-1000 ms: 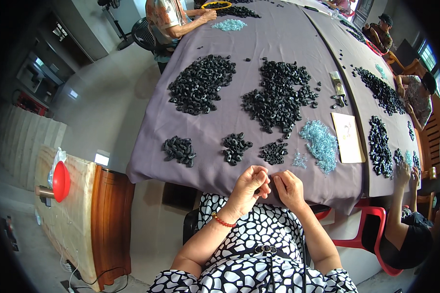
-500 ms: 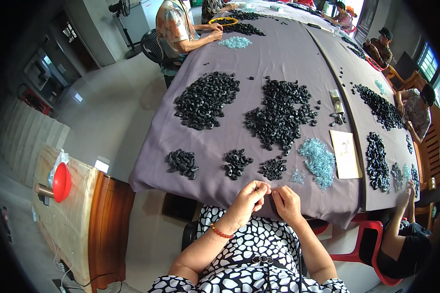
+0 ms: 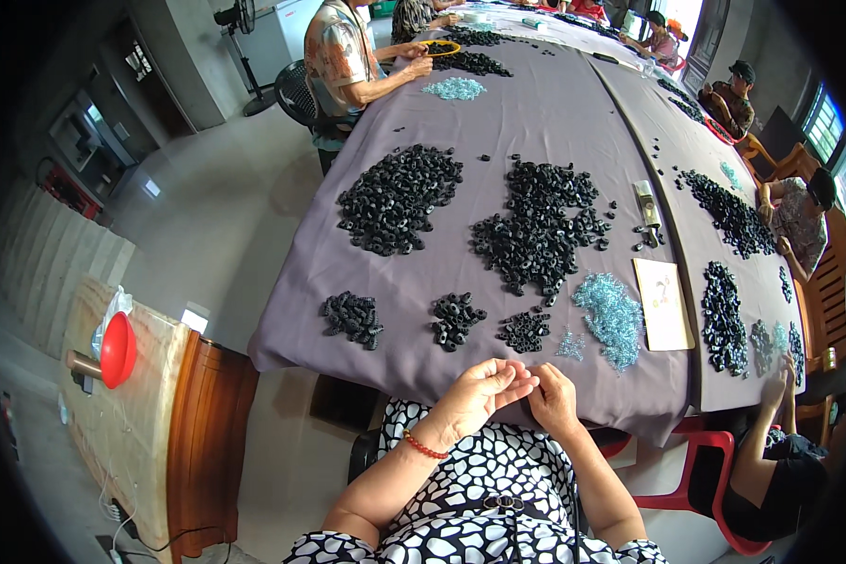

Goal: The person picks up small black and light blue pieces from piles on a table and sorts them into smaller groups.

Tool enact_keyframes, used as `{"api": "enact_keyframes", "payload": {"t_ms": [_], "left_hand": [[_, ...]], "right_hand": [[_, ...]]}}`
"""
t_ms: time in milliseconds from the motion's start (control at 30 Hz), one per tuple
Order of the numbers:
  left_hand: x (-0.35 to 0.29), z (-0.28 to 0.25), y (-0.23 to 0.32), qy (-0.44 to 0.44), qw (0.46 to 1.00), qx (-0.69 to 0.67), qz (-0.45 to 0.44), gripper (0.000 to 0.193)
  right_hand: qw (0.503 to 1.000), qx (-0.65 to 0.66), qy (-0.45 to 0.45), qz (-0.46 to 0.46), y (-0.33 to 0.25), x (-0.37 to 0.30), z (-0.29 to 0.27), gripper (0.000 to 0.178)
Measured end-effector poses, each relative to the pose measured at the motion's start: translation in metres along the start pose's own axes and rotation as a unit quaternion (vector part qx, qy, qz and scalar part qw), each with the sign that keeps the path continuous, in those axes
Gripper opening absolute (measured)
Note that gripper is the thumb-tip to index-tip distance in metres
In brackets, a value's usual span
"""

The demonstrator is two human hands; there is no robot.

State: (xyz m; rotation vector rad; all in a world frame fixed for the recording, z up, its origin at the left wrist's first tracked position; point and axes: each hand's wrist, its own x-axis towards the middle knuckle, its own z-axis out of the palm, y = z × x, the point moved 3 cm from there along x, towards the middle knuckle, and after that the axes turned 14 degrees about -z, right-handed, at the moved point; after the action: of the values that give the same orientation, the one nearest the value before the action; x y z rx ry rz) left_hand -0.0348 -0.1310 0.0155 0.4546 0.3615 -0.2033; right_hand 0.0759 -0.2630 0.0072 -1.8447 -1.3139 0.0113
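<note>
My left hand (image 3: 484, 396), with a red bead bracelet (image 3: 426, 446) at its wrist, is at the near table edge. Its fingers are stretched out toward the right hand, partly apart, and I make out nothing in them. Close beside it, my right hand (image 3: 554, 401) is closed, thumb and fingertips together; anything between them is too small or hidden to name. Just beyond the hands lie a small heap of black ring-like parts (image 3: 524, 331), another small black heap (image 3: 457, 321), a pile of ribbed black pieces (image 3: 352, 320) and a pile of tiny pale-blue clear pieces (image 3: 608, 320).
Two large heaps of black parts (image 3: 399, 199) (image 3: 541, 221) lie farther up the grey tablecloth (image 3: 414, 362). A pale card (image 3: 664, 305) and a brush-like tool (image 3: 648, 207) lie right. Co-workers sit along both sides. A wooden cabinet (image 3: 202, 442) with a red bowl (image 3: 118, 350) stands left.
My left hand's fingers have uncurled from a pinch and now reach out toward the right hand. The right hand has shifted only slightly. The view has tilted a little.
</note>
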Motion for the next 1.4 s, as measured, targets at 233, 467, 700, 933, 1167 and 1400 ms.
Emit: {"api": "enact_keyframes", "payload": {"t_ms": [233, 467, 700, 933, 1167, 1400], "left_hand": [[0.002, -0.007, -0.005, 0.041, 0.999, -0.003, 0.021, 0.020], [-0.004, 0.010, -0.001, 0.032, 0.997, 0.074, -0.010, 0.027], [-0.009, 0.009, 0.002, 0.062, 0.987, 0.148, -0.001, 0.033], [-0.008, 0.003, 0.003, -0.004, 0.998, 0.068, 0.013, 0.029], [-0.010, 0.008, 0.007, -0.011, 0.997, 0.071, 0.040, 0.028], [-0.003, -0.003, 0.000, -0.039, 0.998, 0.026, 0.039, 0.032]], "right_hand": [[1.000, 0.016, 0.022, -0.015, -0.004, 0.003, 0.000, 0.011], [1.000, -0.004, -0.006, -0.007, 0.001, -0.001, 0.000, 0.009], [1.000, 0.006, 0.017, -0.008, -0.007, 0.004, -0.001, 0.008], [1.000, 0.008, 0.022, -0.016, -0.004, 0.002, 0.001, 0.008], [1.000, 0.003, 0.016, -0.011, -0.006, 0.003, 0.000, 0.007], [0.999, 0.010, 0.029, -0.025, -0.004, 0.002, 0.002, 0.007]]}}
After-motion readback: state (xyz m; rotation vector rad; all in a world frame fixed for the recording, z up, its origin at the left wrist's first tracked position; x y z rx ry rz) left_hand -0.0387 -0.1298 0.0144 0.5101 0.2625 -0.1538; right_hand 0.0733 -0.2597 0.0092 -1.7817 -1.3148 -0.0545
